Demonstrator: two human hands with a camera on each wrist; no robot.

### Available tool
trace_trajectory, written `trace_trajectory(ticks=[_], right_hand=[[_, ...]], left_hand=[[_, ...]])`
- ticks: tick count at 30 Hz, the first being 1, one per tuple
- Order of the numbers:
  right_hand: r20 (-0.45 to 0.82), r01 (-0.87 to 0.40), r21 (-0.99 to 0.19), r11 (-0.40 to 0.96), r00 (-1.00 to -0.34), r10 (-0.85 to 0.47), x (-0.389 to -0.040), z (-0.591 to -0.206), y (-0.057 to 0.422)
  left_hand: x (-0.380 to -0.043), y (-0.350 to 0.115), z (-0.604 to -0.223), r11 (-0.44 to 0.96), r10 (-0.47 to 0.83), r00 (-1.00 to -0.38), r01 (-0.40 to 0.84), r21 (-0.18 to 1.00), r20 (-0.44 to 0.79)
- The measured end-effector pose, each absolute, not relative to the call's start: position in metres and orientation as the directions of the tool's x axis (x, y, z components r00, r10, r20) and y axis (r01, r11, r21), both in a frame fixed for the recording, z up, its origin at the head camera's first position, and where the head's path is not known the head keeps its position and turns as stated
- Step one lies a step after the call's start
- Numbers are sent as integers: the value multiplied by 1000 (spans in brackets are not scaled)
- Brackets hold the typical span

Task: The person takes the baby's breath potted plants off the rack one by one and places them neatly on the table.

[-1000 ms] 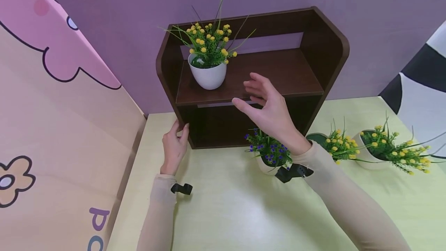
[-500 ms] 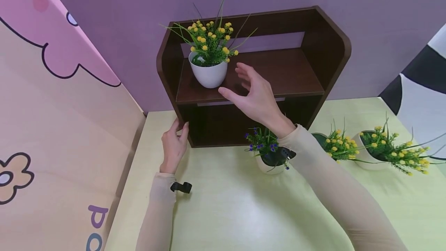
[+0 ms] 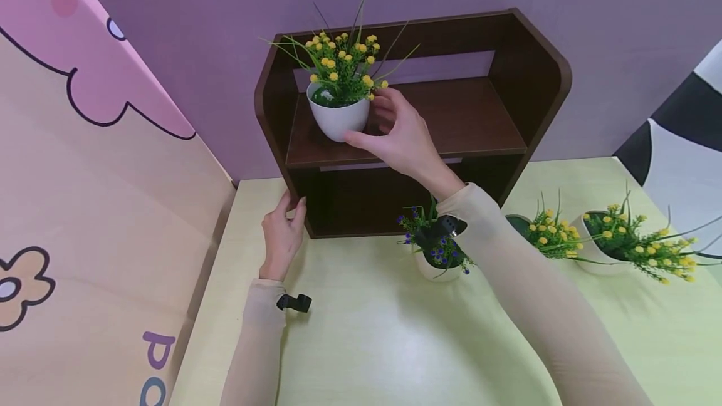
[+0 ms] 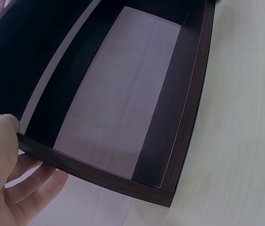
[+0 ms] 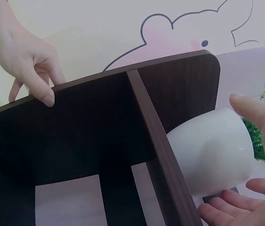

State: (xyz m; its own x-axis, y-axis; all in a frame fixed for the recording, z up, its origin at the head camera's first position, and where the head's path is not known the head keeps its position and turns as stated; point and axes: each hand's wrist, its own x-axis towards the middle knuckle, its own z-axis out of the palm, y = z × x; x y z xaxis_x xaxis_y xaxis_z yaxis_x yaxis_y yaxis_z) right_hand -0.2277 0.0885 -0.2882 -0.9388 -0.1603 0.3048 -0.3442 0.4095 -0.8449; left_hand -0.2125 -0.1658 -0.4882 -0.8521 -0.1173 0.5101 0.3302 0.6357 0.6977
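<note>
A dark brown two-tier shelf (image 3: 440, 111) stands against the purple wall. On its upper tier, toward the left, sits a white flowerpot (image 3: 338, 119) with yellow flowers and thin grass blades. My right hand (image 3: 403, 136) is beside that pot, fingers spread, thumb right at its lower front and fingers along its right side. In the right wrist view, the thumb and fingers lie either side of the white pot (image 5: 212, 150), loosely extended. My left hand (image 3: 280, 237) holds the shelf's left side panel low down, thumb inside and fingers outside, as the left wrist view shows the panel edge (image 4: 99, 172).
A pot with blue-purple flowers (image 3: 437, 265) stands before the shelf, partly behind my right wrist. Two pots with yellow flowers (image 3: 544, 234) are on the pale table (image 3: 366, 331) at right, the farther white pot (image 3: 600, 252) tilted. A cartoon-printed panel (image 3: 113, 205) borders the left side.
My right hand has moved left and up to the white flowerpot on the upper tier. My left hand stays on the side panel, and the pots keep their places.
</note>
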Motion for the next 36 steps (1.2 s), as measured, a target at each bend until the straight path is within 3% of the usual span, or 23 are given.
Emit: trace_trajectory(ticks=[10,19,36], right_hand=[[264,-279,-848,451,-960,-97,-238,-280,74],[289,-296,-840,454,-953,-86,-247,-284,66],[317,-322,-881,346,-946,-71,-254,-294,61]], left_hand=[[-212,-166,-487,640,-118,-854,325,697,507],[-213,-166,-487,661,-115,-852,318,680,511],[-214,-168,-489,663,-110,-842,333,670,528]])
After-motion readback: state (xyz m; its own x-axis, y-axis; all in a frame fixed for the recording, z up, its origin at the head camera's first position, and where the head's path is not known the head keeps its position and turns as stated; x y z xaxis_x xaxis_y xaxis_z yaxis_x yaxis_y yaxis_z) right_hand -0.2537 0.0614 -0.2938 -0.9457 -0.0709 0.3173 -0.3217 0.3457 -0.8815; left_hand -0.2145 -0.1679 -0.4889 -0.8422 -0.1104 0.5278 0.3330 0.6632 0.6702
